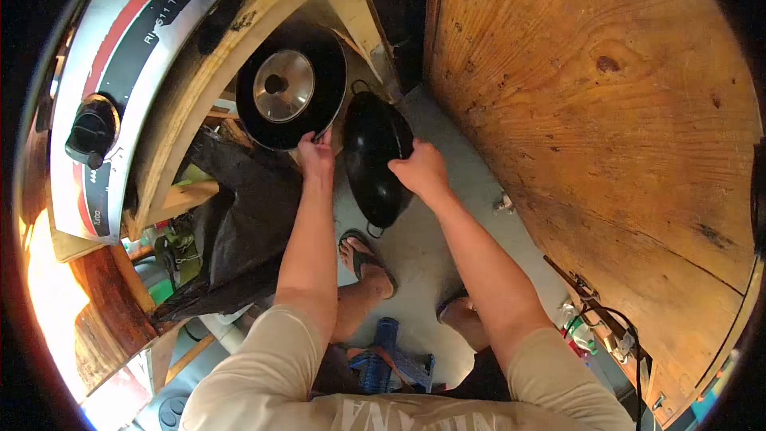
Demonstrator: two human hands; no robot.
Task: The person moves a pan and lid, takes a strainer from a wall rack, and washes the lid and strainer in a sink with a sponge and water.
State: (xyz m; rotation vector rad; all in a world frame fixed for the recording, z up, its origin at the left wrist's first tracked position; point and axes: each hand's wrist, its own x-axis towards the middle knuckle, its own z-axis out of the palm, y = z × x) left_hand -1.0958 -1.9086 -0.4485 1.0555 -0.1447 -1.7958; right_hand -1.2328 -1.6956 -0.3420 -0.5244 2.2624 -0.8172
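- wooden panel (590, 112), broad and knotted: the right side of the view is taken up by it, well apart from both hands.
- grey floor (399, 263): it is seen beneath the hands, with a sandalled foot (363, 259) set on it.
- pale wooden frame (191, 112): the far left is bounded by it, and the lidded pan is held at its opening.
- silver stove front (128, 88), marked with a red stripe: it is seen left of the frame, and a black control knob (93, 129) is fitted to it.
- black sheet material (255, 207), creased: it is draped below the lidded pan, left of the left forearm.
- black wok (373, 164): its rounded outside is shown, tipped up on edge. its right rim is gripped about midway by the right hand (423, 169), closed with the thumb over the outside. its long visible axis is run from far to near, a loop handle at each end, and it is placed just left of that hand.
- black lidded pan (251, 116): its near-right rim is pinched by the left hand (317, 152), closed, with some fingers hidden. the pan is extended away and leftward from that grip.
- round lid (299, 100), dark-knobbed: it is seated inside the pan, nearer to the left hand than to the right, and touched by neither.
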